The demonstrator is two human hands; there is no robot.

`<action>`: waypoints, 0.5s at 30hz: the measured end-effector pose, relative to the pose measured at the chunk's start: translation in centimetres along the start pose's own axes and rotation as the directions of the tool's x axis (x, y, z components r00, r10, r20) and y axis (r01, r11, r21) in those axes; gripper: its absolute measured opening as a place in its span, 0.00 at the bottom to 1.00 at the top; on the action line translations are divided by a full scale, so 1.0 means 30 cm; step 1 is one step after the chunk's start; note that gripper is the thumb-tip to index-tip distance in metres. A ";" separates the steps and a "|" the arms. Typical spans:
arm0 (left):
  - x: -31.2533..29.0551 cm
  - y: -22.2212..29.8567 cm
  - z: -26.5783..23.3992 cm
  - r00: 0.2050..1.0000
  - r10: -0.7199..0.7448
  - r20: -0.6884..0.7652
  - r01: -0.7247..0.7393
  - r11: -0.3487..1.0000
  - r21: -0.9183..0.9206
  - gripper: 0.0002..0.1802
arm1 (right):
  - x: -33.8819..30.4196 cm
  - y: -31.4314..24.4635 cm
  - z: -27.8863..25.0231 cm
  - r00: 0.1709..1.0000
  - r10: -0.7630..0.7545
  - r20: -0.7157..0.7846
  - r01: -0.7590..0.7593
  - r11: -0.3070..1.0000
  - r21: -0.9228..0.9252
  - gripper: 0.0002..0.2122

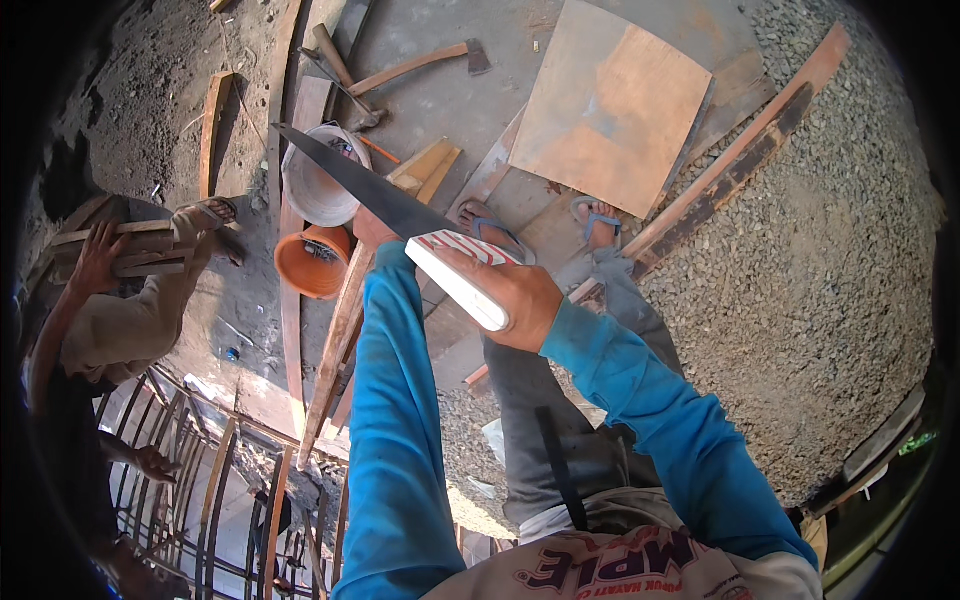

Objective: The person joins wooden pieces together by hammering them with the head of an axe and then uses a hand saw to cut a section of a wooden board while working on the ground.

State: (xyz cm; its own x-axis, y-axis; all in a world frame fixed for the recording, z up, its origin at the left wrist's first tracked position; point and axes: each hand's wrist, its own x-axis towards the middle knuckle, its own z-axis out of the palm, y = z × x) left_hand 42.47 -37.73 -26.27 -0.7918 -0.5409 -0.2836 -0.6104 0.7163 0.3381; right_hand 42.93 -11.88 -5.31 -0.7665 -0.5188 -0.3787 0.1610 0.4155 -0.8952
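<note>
My right hand (530,300) is wrapped round the white, red-striped handle of a handsaw (350,177). Its dark blade points away to the upper left, passing just above my left hand (373,228). That left hand is closed at the upper end of a long wooden plank (335,365); its fingers are partly hidden by the blade. Beyond the blade, pale sawn wood pieces (432,168) show. Left of my left hand are an orange bucket (292,268) and a whitish bucket (308,192) with small items inside.
A plywood sheet (610,110) lies ahead, near my sandalled feet. An axe (410,68) and a hammer (340,82) lie farther off. Gravel (790,290) covers the right side, bordered by a long beam (740,150). At left, another person (120,320) holds wood pieces.
</note>
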 end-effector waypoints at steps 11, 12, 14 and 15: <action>-0.021 0.091 -0.043 0.997 0.063 0.035 -0.067 0.990 0.122 0.16 | 0.016 0.025 -0.003 0.995 -0.054 -0.084 0.057 0.998 0.030 0.40; -0.020 0.056 -0.030 0.993 0.115 -0.001 -0.115 0.991 0.068 0.15 | 0.007 0.014 -0.004 0.999 -0.010 -0.036 0.010 1.000 0.021 0.39; -0.009 0.113 -0.068 0.994 0.044 0.101 -0.064 0.978 0.198 0.16 | -0.066 -0.012 -0.021 0.995 0.090 0.053 -0.089 0.996 -0.015 0.36; -0.004 0.135 -0.112 0.992 -0.014 0.127 -0.021 0.963 0.268 0.16 | -0.170 -0.016 -0.051 0.995 0.041 0.086 -0.040 0.999 -0.020 0.36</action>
State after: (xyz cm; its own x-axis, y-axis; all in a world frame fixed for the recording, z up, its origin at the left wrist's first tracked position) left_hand 40.03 -36.25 -21.86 -0.7743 -0.4906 -0.3996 -0.5660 0.8194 0.0907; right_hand 45.83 -8.28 -2.60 -0.7030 -0.5634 -0.4340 0.1788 0.4506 -0.8746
